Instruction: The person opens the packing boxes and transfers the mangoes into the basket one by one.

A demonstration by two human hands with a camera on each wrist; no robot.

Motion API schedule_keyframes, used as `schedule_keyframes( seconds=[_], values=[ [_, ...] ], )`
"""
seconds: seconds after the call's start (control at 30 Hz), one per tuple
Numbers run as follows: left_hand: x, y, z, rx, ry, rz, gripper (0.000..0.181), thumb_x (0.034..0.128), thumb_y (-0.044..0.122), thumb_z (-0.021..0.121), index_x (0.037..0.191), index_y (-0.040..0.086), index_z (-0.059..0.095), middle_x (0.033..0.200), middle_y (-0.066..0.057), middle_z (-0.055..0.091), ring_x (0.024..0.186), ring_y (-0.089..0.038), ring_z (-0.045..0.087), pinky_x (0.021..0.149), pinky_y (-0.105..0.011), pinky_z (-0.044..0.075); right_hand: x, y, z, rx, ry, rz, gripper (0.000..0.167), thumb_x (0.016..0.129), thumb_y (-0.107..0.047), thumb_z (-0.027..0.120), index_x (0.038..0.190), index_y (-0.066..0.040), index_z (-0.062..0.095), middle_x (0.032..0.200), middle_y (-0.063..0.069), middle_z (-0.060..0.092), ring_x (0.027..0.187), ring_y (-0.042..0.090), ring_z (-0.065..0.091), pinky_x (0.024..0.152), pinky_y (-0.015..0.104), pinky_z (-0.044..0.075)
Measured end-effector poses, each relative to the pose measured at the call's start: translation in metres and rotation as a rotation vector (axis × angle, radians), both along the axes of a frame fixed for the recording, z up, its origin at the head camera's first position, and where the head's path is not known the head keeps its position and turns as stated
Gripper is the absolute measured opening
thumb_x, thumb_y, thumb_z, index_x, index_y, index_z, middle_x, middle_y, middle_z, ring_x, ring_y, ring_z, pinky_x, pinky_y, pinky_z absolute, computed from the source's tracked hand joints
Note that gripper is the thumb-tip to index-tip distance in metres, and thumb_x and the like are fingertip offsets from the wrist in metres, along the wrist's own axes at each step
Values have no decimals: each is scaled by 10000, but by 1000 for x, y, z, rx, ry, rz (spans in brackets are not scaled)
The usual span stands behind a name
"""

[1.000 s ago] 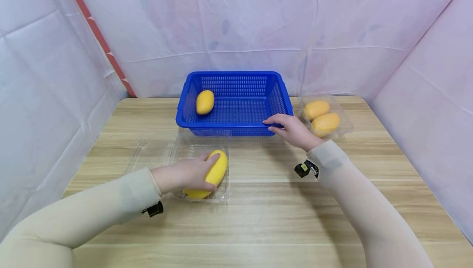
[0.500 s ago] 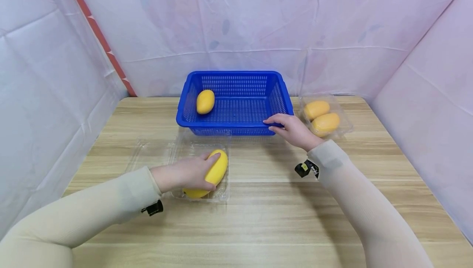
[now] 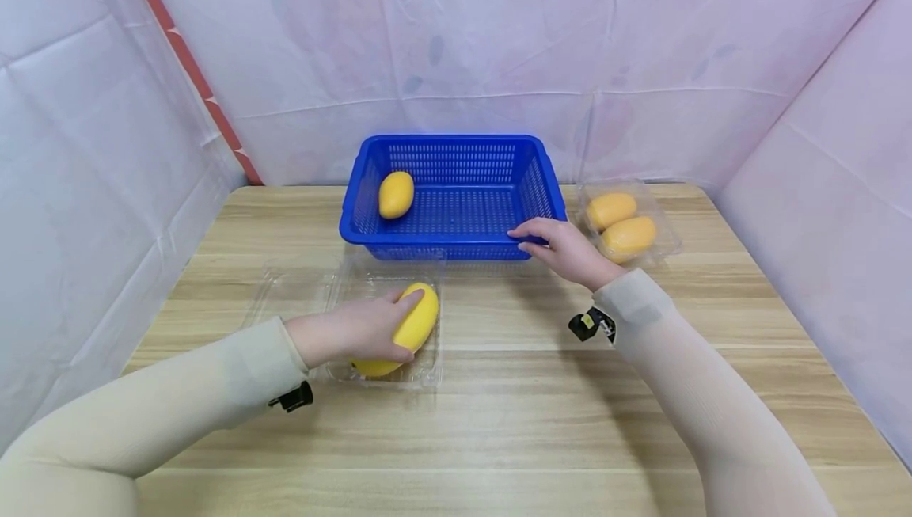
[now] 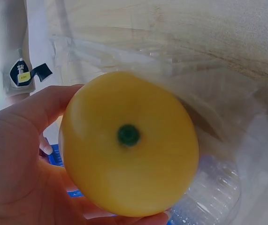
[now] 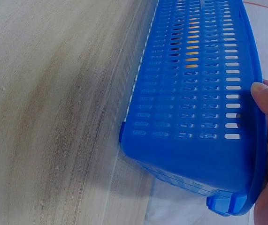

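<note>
My left hand grips a yellow mango, its fingers and thumb spread around the fruit's sides. The left wrist view shows the mango end-on, with a dark green stem spot facing the camera. Below it is a clear plastic clamshell box with its lid folded out to the left; whether the fruit touches the bottom cannot be told. My right hand pinches the near rim of a blue perforated basket, thumb outside in the right wrist view. One mango lies at the basket's left end.
Right of the basket, a clear plastic box contains two orange-yellow mangoes. The wooden table runs back to a pale fabric wall, with similar walls at both sides. The basket stands near the table's back edge.
My left hand and its mango have shifted very slightly upward in the head view. My right hand stays on the basket rim, and the basket stands where it was.
</note>
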State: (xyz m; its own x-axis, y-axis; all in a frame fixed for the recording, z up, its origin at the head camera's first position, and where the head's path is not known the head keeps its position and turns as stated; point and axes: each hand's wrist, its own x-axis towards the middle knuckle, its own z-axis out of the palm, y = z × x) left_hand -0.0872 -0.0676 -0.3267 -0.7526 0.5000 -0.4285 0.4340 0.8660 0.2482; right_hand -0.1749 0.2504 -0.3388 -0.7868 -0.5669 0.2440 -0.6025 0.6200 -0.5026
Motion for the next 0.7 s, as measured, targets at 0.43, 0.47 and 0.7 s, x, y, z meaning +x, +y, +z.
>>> schedule_keyframes(
  seconds=[0.43,0.47,0.7],
  values=[
    [-1,-4,9,-15,8,16,922,803,458,667,1503,124,169,1467,-207,284,1070,-306,540,860,-448,470,0,-1,0,8,10,-7,257,904,-51,599,1157,-43,647,1136,114,635,1078,267,563,851,410,492],
    [-1,-4,10,-16,11,17,919,804,458,666,1503,125,171,1466,-208,285,1078,-311,537,861,-452,469,-1,-1,0,9,8,-8,257,906,-52,596,1158,-43,646,1137,114,635,1078,267,563,849,410,494],
    [-3,-6,12,-11,36,7,917,800,470,659,1502,129,179,1466,-207,287,1149,-331,501,900,-474,448,-1,0,0,7,9,-6,257,907,-56,595,1159,-40,646,1136,116,636,1076,269,565,844,411,497]
  ],
)
